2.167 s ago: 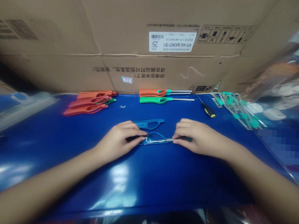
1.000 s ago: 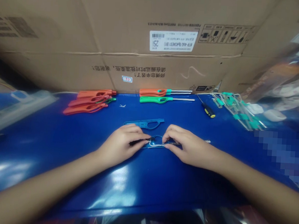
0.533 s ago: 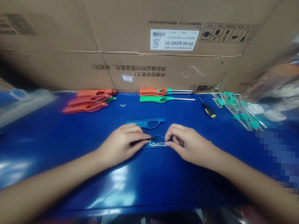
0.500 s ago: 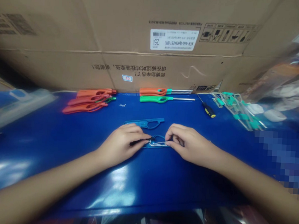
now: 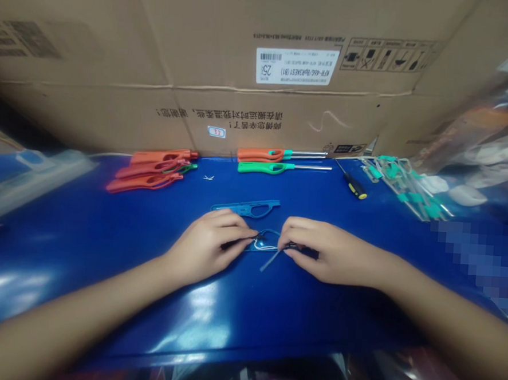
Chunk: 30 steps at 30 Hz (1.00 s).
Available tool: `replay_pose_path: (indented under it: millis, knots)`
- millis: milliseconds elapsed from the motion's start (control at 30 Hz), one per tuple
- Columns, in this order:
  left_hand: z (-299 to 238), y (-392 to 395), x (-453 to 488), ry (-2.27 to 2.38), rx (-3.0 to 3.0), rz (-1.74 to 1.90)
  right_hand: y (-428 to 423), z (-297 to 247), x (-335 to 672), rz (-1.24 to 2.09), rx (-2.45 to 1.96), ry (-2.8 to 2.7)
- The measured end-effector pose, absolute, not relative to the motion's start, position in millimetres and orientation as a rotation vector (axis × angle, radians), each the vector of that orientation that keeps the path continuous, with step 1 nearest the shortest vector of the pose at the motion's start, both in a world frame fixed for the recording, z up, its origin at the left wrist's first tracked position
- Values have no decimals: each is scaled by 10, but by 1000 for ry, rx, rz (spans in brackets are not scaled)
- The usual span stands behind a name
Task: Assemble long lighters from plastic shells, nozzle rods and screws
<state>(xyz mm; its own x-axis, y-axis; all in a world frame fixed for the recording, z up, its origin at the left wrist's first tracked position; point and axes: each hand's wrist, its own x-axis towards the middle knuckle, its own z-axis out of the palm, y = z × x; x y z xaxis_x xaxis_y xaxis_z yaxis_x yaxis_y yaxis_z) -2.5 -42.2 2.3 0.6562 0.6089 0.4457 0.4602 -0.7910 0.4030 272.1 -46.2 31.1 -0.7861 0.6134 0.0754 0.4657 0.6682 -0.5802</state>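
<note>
My left hand is closed in a pinch on a small black part at the left end of a blue lighter shell half. White wires run from there toward the right. My right hand pinches a thin translucent tube, whose free end slants down to the left over the table. Fingers of both hands cover much of the shell. Just beyond them lies a second blue shell half, untouched, its open inner side facing up.
Red lighter shells lie back left, with small white bits nearby. An orange lighter and a green lighter rest by the cardboard box. Right of them are a screwdriver and several metal rods with green parts.
My right hand has shifted slightly and turned, swinging the translucent tube out of the shell so its free end points toward me. My left hand stays almost where it was.
</note>
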Motion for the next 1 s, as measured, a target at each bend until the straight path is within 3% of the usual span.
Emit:
replay_pose_path:
  millis: [1000]
  knots:
    - [33,-487,138,988,2426,977,-464,254,2655,654,-883,-2728]
